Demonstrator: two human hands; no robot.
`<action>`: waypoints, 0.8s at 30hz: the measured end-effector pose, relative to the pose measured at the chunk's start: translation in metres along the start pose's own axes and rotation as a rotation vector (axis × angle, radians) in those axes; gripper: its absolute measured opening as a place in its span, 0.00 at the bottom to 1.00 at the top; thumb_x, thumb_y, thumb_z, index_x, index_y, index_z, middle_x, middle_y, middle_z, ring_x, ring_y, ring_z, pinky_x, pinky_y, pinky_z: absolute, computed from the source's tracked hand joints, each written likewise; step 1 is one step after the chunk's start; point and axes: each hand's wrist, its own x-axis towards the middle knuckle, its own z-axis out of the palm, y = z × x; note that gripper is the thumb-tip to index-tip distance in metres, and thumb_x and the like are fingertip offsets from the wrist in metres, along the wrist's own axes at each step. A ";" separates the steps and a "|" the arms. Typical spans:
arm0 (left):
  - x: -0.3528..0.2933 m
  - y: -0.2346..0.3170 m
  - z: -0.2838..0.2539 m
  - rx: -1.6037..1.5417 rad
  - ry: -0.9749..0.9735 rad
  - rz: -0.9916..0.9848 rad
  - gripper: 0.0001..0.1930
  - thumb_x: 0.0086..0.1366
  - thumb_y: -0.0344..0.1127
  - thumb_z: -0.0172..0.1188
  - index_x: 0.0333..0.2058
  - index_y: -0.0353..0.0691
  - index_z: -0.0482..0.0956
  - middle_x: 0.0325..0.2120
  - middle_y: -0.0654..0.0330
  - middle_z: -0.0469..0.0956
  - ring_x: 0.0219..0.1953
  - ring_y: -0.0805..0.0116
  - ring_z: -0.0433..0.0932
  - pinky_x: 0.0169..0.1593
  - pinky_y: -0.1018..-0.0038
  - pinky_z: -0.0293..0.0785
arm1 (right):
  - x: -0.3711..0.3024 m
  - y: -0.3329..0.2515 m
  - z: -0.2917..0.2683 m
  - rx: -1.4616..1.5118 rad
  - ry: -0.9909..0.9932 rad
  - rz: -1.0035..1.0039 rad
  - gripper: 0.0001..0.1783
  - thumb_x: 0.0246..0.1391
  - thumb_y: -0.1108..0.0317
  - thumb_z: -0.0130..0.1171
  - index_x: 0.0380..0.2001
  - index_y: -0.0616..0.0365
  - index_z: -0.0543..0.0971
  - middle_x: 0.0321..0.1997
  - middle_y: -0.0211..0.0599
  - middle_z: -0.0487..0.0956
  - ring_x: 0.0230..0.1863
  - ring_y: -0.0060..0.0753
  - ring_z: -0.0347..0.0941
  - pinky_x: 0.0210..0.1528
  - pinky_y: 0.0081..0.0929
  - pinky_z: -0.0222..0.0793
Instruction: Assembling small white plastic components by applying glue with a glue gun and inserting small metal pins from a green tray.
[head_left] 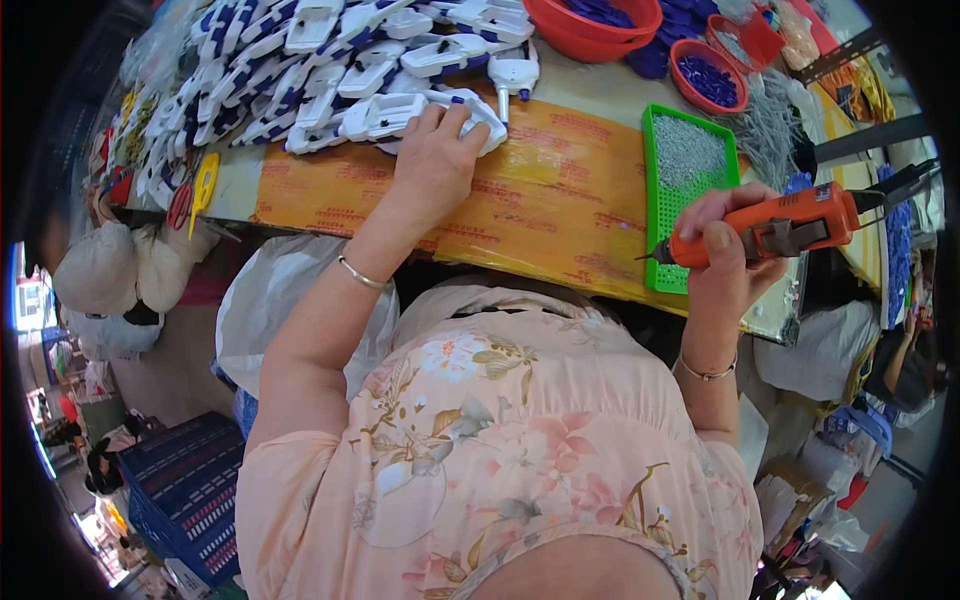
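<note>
bench [560, 215]: orange-taped front | room: blue crate [190, 490] lower left, dark rim | right hand [715, 240]: closed round driver [800, 212], near green tray [670, 210] | left hand [438, 150]: half-curled on white case [489, 118], pile [330, 75] front; grip unclear

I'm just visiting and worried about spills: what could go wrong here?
The orange driver in the right hand is close to the green tray; a bump might scatter its small grey pieces. The white-and-purple casings lie heaped, so some could slide if the left hand, on one at the edge, pulls.
</note>
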 end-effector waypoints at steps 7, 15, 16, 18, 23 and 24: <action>0.002 0.062 0.008 -0.184 -0.005 0.225 0.09 0.50 0.28 0.66 0.30 0.42 0.76 0.35 0.58 0.74 0.40 0.56 0.74 0.41 0.59 0.68 | 0.005 -0.003 -0.016 -0.057 0.058 0.059 0.26 0.46 0.81 0.68 0.50 0.64 0.71 0.34 0.32 0.78 0.34 0.22 0.75 0.40 0.23 0.73; 0.015 0.071 -0.031 -0.493 -0.223 0.121 0.31 0.47 0.28 0.72 0.54 0.41 0.75 0.53 0.47 0.73 0.56 0.42 0.72 0.58 0.55 0.70 | 0.035 0.014 -0.038 -0.103 0.184 -0.078 0.19 0.46 0.81 0.73 0.41 0.62 0.77 0.31 0.29 0.81 0.29 0.18 0.76 0.31 0.19 0.73; 0.013 0.064 -0.036 -0.426 -0.296 0.104 0.35 0.47 0.27 0.71 0.58 0.42 0.74 0.55 0.47 0.72 0.59 0.41 0.70 0.60 0.54 0.68 | 0.039 0.015 -0.047 -0.168 0.154 -0.092 0.16 0.51 0.81 0.68 0.43 0.64 0.76 0.30 0.33 0.79 0.28 0.25 0.76 0.31 0.24 0.73; 0.005 0.056 -0.036 -0.388 -0.415 0.063 0.37 0.49 0.28 0.68 0.61 0.43 0.70 0.53 0.47 0.74 0.59 0.43 0.69 0.63 0.52 0.64 | 0.046 0.029 -0.066 -0.170 0.171 -0.141 0.13 0.56 0.81 0.64 0.44 0.67 0.75 0.29 0.36 0.78 0.27 0.31 0.77 0.31 0.28 0.74; 0.007 0.065 -0.028 -0.398 -0.514 0.021 0.36 0.50 0.24 0.67 0.61 0.39 0.69 0.50 0.46 0.73 0.55 0.47 0.72 0.58 0.57 0.68 | 0.041 0.035 -0.078 -0.185 0.190 -0.134 0.13 0.56 0.79 0.66 0.42 0.66 0.75 0.27 0.36 0.78 0.25 0.30 0.77 0.30 0.29 0.75; 0.008 0.070 -0.025 -0.507 -0.521 -0.029 0.36 0.49 0.24 0.69 0.60 0.40 0.70 0.49 0.48 0.74 0.54 0.47 0.73 0.56 0.58 0.71 | 0.041 0.035 -0.076 -0.183 0.197 -0.131 0.13 0.56 0.79 0.66 0.42 0.66 0.75 0.27 0.37 0.78 0.25 0.31 0.77 0.29 0.29 0.75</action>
